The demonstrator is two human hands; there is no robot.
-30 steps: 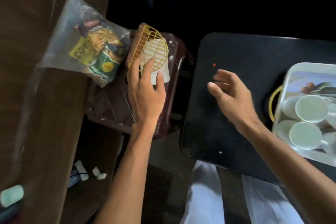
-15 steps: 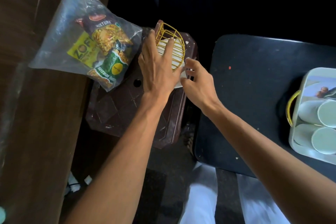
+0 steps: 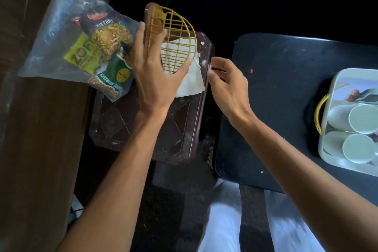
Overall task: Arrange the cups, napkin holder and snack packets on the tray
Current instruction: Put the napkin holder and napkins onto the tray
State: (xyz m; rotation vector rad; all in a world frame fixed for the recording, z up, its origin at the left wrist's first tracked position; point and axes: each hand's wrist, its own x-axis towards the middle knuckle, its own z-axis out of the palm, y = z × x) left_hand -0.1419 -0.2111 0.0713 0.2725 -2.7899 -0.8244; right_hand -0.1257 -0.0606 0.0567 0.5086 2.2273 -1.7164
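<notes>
Yellow napkin holder [image 3: 173,37] — in left hand [image 3: 155,80]

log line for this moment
left hand grips holder | right hand free, near napkin | cups on tray | snacks off tray

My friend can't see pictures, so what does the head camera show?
A left hand grips a yellow wire napkin holder with napkins on a dark stool, beside a bag of snack packets. The right hand hovers close; two cups sit in a tray.
</notes>
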